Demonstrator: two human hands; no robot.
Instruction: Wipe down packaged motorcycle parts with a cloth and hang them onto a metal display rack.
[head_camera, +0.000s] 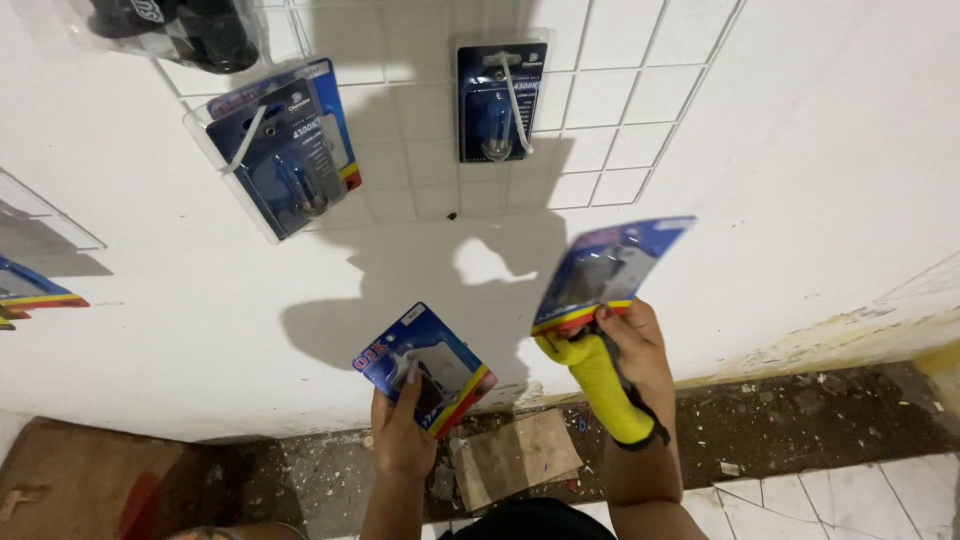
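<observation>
My left hand grips a blue blister-pack card with a red and yellow corner, held low in front of the white wall. In my right hand are a second blue blister pack, raised higher toward the wall, and a yellow cloth that hangs down along my wrist. Above them a white wire grid is fixed to the wall. Two blue bulb packs hang on the grid from white hooks.
A black packaged item hangs at the top left. More card packs show at the left edge. A cardboard piece lies on the dirty floor strip below the wall. White floor tiles lie at the bottom right.
</observation>
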